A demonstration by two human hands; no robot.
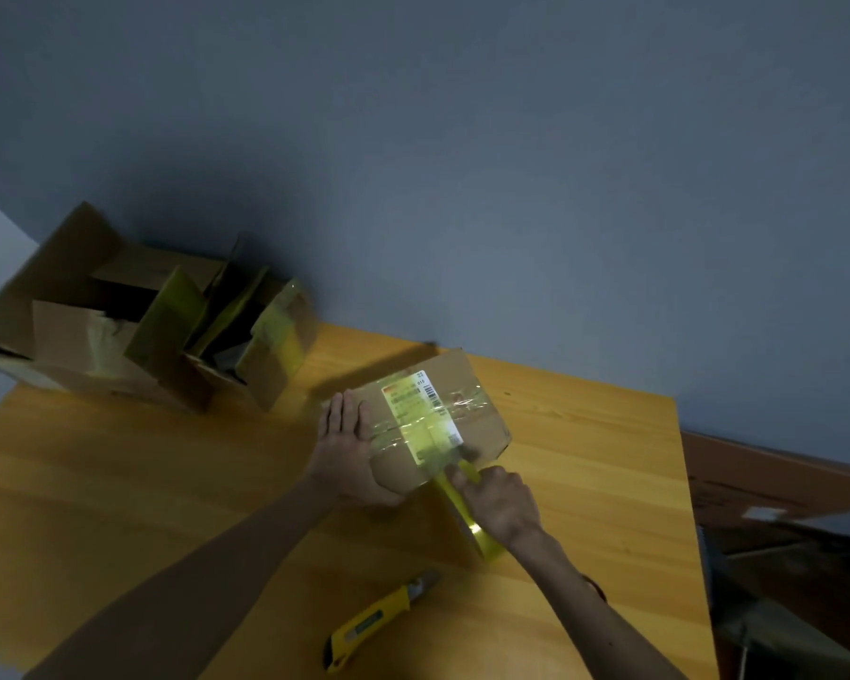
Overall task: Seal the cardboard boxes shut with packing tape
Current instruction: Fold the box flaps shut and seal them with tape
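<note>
L hand (352, 451) flat on box (477, 409), R hand (499, 503) gripping tape roll (467, 520)

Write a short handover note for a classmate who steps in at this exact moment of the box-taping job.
Left hand: flat, open, pressing down the near-left part of the small cardboard box on the wooden table.
Right hand: grip closed on the yellow packing tape roll, at the box's near edge; a strip runs from it up over the top.
Yellow utility knife: on the table, near the person, untouched.
Done: tape already crosses this box's top and label.
Left: cut the strip free and press it down; the larger open boxes at the back left have their flaps up.
</note>
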